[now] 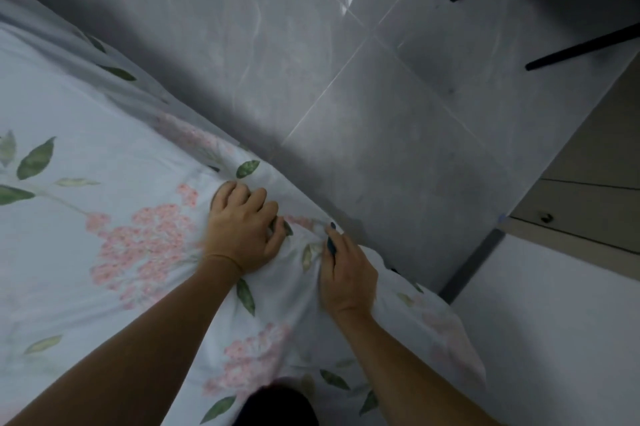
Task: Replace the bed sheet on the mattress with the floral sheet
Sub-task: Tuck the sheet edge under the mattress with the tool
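Note:
The floral sheet (86, 134), pale blue with pink blossoms and green leaves, covers the mattress across the left and bottom of the head view. Its edge hangs over the mattress side toward the floor. My left hand (242, 228) rests knuckles up at the mattress corner, fingers curled into a bunch of the sheet. My right hand (343, 269) is just to its right, fingers closed on gathered sheet fabric at the same corner. The fabric between the two hands is wrinkled. The mattress itself is hidden under the sheet.
Grey tiled floor (346, 61) runs beside the bed. Two black chair legs (581, 47) stand at the top right. A white cabinet or furniture surface (554, 321) sits at the right, close to the bed corner, with drawer fronts (588, 203) above it.

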A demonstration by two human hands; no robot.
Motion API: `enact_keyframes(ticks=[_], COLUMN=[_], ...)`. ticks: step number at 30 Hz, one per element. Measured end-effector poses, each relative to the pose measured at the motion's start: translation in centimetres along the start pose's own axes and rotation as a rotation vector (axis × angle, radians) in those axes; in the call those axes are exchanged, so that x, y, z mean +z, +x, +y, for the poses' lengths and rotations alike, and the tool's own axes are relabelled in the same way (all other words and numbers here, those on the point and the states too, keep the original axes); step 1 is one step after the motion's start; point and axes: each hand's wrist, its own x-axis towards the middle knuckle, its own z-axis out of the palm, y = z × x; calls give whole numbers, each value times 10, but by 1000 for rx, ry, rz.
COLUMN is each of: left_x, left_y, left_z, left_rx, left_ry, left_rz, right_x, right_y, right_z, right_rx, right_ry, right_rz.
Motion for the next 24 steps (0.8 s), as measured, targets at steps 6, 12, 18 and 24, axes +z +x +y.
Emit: enact_keyframes(ticks=[6,12,18,24], left_x=[3,4,-1,-5], left_y=[1,0,3,1], left_z=[-5,-7,-5,-3], left_rx=[19,25,-21,-55], left_ry=[-37,-63,-130,-135], left_rz=[-13,-4,13,-33], right_x=[1,-4,-42,-55], right_y=[2,5,37,109], right_z=[0,-3,-7,-27], right_rx=[-14,-46,-235,-388], right_ry=[-46,-11,83,183], right_rz=[-61,-204,-507,-744])
